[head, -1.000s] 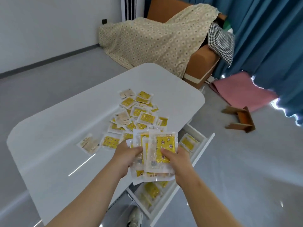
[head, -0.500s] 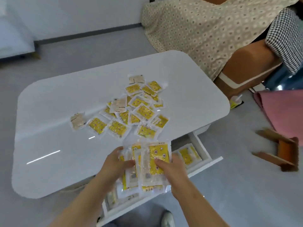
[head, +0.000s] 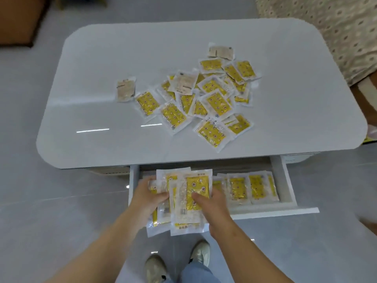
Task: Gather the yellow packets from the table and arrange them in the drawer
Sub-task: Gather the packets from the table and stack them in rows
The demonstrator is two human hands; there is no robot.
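I hold a fanned stack of yellow packets (head: 187,201) in clear wrappers over the left half of the open white drawer (head: 293,210). My left hand (head: 146,198) grips the stack's left side. On the right side my right hand (head: 212,203) grips it, thumb across the top packet. Several yellow packets (head: 253,187) stand in a row in the drawer's right half. A loose pile of several more packets (head: 212,99) lies on the white table (head: 102,129), some turned pale side up.
A sofa under a patterned beige cover (head: 336,27) stands at the upper right, close to the table's corner. A brown cushion (head: 20,19) lies on the grey floor at the upper left. My shoes (head: 177,262) show below the drawer front.
The view has swung to face the table squarely from the drawer side. Both hands have carried the packet stack down off the table edge to over the drawer's left half.
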